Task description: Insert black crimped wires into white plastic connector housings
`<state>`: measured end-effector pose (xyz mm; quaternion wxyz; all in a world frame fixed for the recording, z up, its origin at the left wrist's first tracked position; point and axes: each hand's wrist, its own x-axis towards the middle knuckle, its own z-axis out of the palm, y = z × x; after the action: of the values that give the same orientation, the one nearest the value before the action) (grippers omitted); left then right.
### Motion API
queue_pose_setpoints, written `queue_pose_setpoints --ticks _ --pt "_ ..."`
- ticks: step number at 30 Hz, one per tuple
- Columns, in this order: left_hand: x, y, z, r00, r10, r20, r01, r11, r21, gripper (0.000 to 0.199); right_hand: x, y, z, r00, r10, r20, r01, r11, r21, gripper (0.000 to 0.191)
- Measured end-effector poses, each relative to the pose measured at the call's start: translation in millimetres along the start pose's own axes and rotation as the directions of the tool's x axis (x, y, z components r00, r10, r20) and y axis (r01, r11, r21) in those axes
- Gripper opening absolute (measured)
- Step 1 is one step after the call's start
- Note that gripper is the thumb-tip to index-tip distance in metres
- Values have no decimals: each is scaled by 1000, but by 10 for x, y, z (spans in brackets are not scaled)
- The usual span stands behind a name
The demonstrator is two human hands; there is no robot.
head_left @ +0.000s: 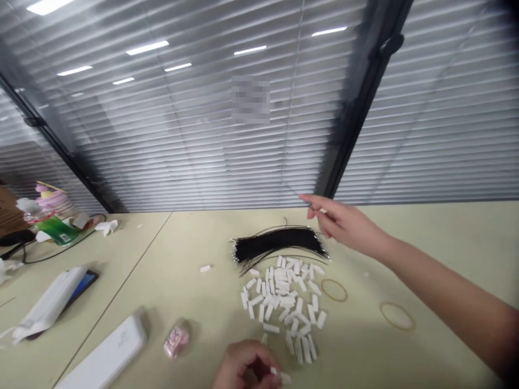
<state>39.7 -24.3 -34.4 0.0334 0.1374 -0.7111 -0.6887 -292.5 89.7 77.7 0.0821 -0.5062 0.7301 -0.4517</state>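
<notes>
At the bottom edge, my left hand (248, 365) is curled, its thumb and fingertips closed on a small white plastic piece (274, 371). My right hand (343, 221) is raised over the right end of a bundle of thin black wires (279, 243) with silvery tips. Its index finger points left and its thumb is close beneath. A tiny dark thing shows at these fingertips, too small to make out. Between my hands lies a loose pile of white plastic pieces (279, 292), small oblong blocks. Several stand side by side at the pile's near edge.
Two rubber bands (334, 298) lie right of the pile. One stray white piece (205, 268) and a pink wrapped item (177, 339) are to the left. Further left are a white power bank (107, 356), a phone (83, 289) and a green bottle (59, 229). Blinds (227, 162) stand behind the table.
</notes>
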Motion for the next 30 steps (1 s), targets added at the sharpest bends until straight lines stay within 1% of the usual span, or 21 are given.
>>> queue_pose_setpoints --ticks 2,6,8,10,12,14,17,19,22,25,27,30 --pt "-23 94 31 1000 23 18 -23 1000 -3 53 -153 -113 -113 997 25 -70 -17 994 107 40" --pt "-30 233 80 995 81 -54 -82 996 -19 48 -532 -295 -265 975 78 -206 0 935 356 44" --pt "-24 276 91 991 116 -70 -118 993 -20 47 -720 -317 -306 954 121 -273 17 892 452 41" --pt "-18 320 102 986 153 -68 -155 988 -26 47 -922 -301 -301 940 180 -290 7 840 542 33" --pt "-21 380 129 983 177 -51 -180 983 -44 48 -1152 -277 -234 943 243 -228 -47 774 631 29" --pt "-31 460 187 982 186 -23 -187 980 -74 50 -1394 -271 -109 951 288 -109 -131 699 703 31" --pt "-23 591 350 983 183 7 -181 975 -127 51 -1692 -290 137 948 312 59 -242 589 771 29" --pt "25 652 499 984 177 1 -174 972 -157 52 -1804 -294 300 942 313 122 -277 519 809 27" --pt "156 665 733 987 157 -33 -161 968 -195 54 -1860 -247 503 938 318 135 -269 428 863 30" --pt "299 617 912 982 150 -114 -173 956 -237 53 -1866 -143 622 937 326 127 -248 360 899 29" --pt "374 588 978 972 149 -181 -193 946 -259 42 -1864 -62 644 937 321 139 -246 325 913 25" --pt "438 576 1009 955 142 -260 -213 939 -271 25 -1842 33 624 943 295 153 -240 287 927 28"
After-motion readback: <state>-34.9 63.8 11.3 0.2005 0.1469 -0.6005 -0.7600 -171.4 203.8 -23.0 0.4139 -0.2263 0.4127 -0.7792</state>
